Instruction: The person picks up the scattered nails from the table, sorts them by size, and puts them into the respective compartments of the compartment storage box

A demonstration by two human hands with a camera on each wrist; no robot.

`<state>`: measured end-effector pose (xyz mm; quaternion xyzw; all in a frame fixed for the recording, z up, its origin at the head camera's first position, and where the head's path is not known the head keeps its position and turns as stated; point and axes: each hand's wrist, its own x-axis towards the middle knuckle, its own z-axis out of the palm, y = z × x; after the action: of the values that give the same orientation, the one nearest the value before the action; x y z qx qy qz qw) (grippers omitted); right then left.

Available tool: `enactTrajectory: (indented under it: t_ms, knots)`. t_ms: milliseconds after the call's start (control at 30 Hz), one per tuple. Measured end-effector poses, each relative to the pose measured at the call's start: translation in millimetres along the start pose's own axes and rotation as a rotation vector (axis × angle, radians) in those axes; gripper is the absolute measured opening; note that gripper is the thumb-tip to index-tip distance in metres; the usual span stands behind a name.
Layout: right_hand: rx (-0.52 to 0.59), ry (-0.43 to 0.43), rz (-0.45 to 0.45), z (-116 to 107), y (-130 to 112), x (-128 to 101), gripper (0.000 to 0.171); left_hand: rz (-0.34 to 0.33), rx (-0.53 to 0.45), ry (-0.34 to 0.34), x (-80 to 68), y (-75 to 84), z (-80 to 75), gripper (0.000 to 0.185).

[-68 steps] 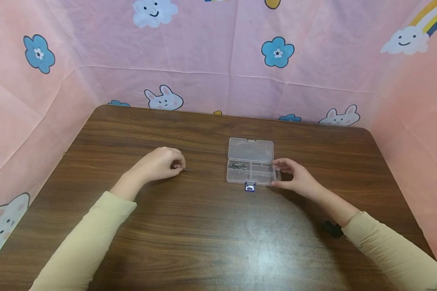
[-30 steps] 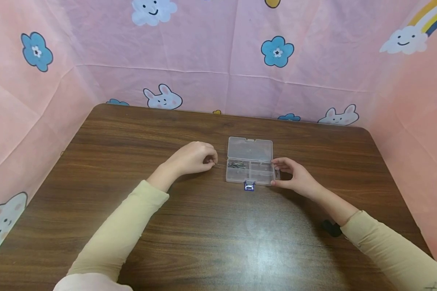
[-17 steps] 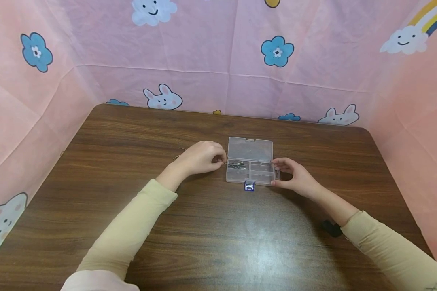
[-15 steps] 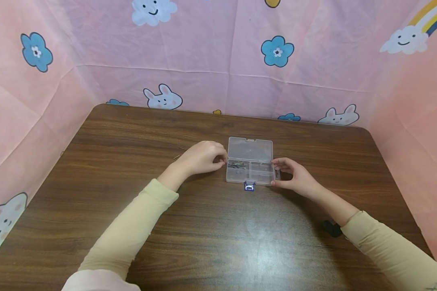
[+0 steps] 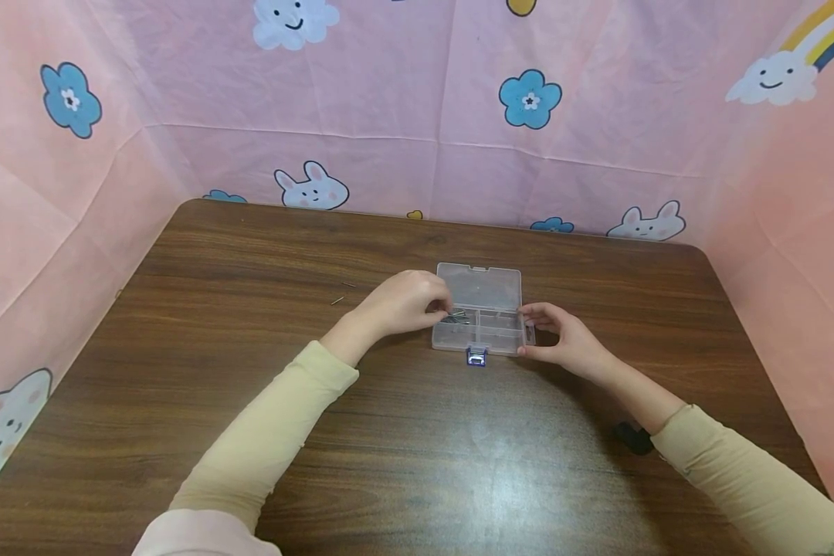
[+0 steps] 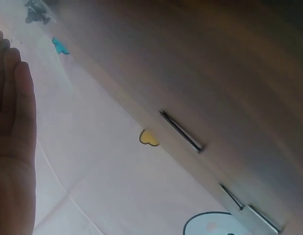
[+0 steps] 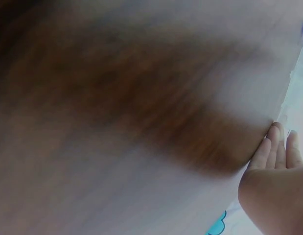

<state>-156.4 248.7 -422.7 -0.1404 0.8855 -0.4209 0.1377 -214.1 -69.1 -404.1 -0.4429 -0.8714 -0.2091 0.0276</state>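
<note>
Several nails (image 5: 455,316) already lie in the open box (image 5: 478,328); left hand (image 5: 403,303) pinches another over it, right hand (image 5: 563,336) grips its right side, two nails (image 5: 341,293) remain on the desk (image 5: 264,255) left of it.

1. Head view looks forward and down from above the near edge of the table (image 5: 250,255); both forearms enter from the bottom corners.
2. Left wrist view sits very close, tilted; the left hand (image 6: 11,122) fills its left edge.
3. Right wrist view is closer, blurred; both wrist views share the tabletop with the head view.
</note>
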Motion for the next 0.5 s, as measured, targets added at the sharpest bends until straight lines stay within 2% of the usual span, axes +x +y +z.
enactTrajectory:
  t_ms: [500]
  knots:
    - [0.002, -0.001, 0.000, -0.3, 0.1, 0.1, 0.063, 0.014, 0.031, -0.042, 8.7, 4.9, 6.3, 0.008]
